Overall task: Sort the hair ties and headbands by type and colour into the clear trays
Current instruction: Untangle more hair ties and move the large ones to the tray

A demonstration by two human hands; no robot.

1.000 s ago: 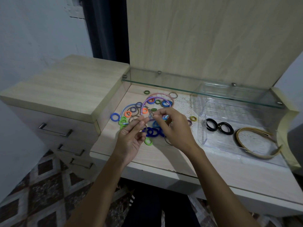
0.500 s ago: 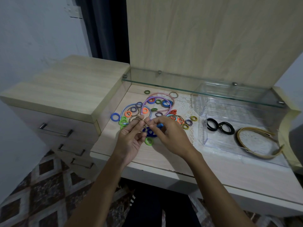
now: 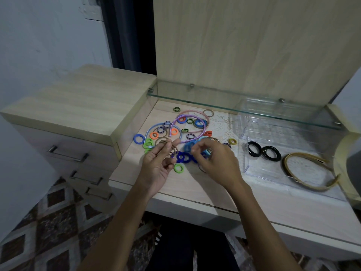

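The left hand (image 3: pixel 156 165) pinches thin brown hair ties (image 3: pixel 166 146) between fingers (image 3: pixel 165 148) and thumb. The right hand (image 3: pixel 214 159), fingers curled, picks at the blue ties (image 3: pixel 183 156) just below; whether it grips one I cannot tell. The clear tray (image 3: pixel 246 165) lies well right on the bench (image 3: pixel 195 192), nearer the right hand.

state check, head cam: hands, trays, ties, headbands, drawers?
left hand: pinching a thin brown hair tie
right hand: fingers curled over the loose pile, grip on anything unclear
black hair ties: two, in the clear tray
tan headbands: in the tray, right of the black ties
purple headband: unsorted, on the desk
green hair tie: loose on the desk
drawers: closed
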